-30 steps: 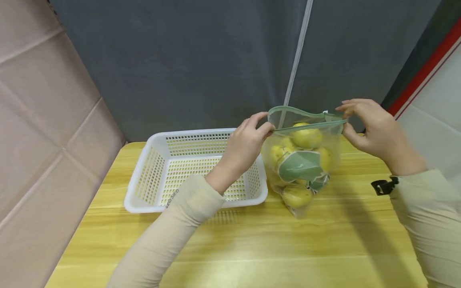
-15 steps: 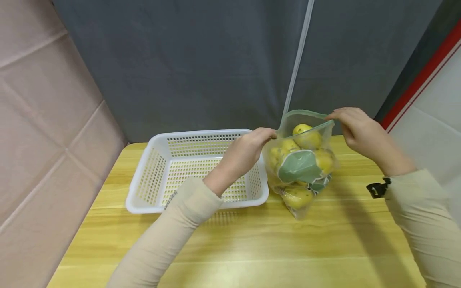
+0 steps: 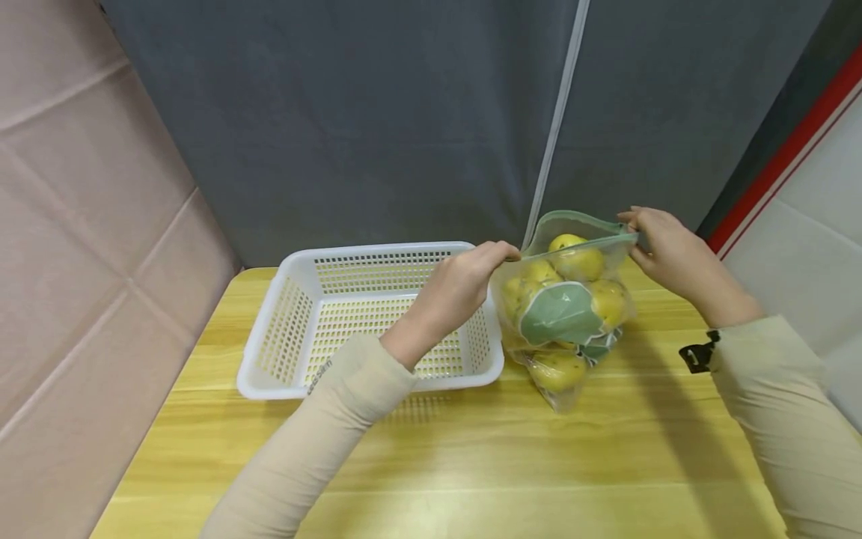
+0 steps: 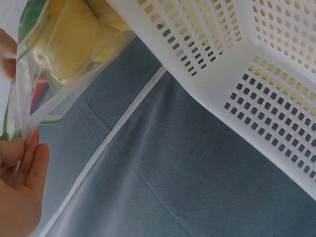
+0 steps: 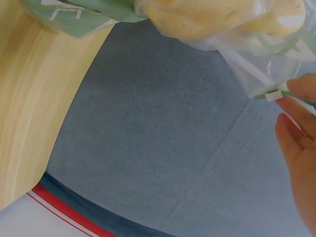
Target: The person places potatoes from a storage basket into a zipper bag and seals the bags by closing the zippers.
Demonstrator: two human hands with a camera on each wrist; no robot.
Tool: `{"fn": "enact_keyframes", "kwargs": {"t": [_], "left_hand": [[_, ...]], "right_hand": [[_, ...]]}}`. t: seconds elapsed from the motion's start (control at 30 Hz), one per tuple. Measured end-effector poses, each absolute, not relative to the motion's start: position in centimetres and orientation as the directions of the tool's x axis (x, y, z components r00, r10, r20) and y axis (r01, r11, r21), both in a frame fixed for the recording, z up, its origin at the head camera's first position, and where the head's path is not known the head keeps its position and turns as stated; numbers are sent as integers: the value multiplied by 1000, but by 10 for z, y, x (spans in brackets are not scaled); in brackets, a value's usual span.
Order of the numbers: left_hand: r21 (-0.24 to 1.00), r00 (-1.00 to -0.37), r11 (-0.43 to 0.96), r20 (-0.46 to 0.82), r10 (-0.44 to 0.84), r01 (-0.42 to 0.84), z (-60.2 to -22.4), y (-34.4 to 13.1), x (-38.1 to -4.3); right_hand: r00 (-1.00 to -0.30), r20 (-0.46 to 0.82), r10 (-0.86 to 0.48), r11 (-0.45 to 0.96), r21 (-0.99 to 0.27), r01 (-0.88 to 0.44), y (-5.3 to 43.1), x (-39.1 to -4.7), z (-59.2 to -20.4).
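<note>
A clear zip bag [image 3: 562, 311] with a green band along its mouth and a green printed patch stands on the table, holding several yellow, potato-like lumps [image 3: 579, 263]. Its mouth gapes at the top. My left hand [image 3: 458, 288] pinches the left end of the rim; in the left wrist view, thumb and fingers [image 4: 37, 168] meet on the film. At the opposite end, my right hand [image 3: 673, 254] pinches the rim between thumb and fingers, right beside a white zip slider [image 5: 273, 95]. The bag's lower corner [image 3: 560, 400] points toward me.
A white perforated plastic basket [image 3: 269, 337] with nothing in it sits left of the bag, partly behind my left forearm. The wooden table [image 3: 471, 464] ends at a dark grey curtain [image 3: 370, 135]. A pinkish padded wall [image 3: 87, 262] stands at the left.
My right hand has come left and slightly down, then regripped the rim near the slider. My left hand has dropped a little. The bag's mouth has sunk lower and narrowed.
</note>
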State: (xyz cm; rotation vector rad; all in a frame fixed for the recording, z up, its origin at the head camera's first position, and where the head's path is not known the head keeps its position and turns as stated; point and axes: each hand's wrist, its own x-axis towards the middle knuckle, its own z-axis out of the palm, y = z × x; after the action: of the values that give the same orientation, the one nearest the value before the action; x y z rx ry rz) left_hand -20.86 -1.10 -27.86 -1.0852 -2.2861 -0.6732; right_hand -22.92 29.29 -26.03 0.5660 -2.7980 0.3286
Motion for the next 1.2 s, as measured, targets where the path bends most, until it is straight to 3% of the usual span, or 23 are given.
{"fn": "enact_keyframes", "kwargs": {"t": [0.2, 0.5, 0.73, 1.0, 1.2], "left_hand": [[224, -567, 577, 633, 526, 785, -280, -15, -212], [314, -640, 603, 617, 458, 734, -281, -23, -222], [380, -680, 589, 580, 449, 713, -281, -24, -227], [480, -775, 621, 502, 384, 619, -279, -25, -229], [514, -789, 615, 510, 341, 598, -279, -25, -230]], "right_hand": [[-891, 260, -373, 890, -172, -423, 296, -227, -261], [-850, 311, -426, 851, -181, -493, 297, -226, -263], [-917, 198, -345, 870, -299, -392, 302, -224, -264], [-959, 119, -256, 907, -313, -281, 312, -221, -266], [-955, 271, -125, 903, -368, -223, 318, -215, -264]]}}
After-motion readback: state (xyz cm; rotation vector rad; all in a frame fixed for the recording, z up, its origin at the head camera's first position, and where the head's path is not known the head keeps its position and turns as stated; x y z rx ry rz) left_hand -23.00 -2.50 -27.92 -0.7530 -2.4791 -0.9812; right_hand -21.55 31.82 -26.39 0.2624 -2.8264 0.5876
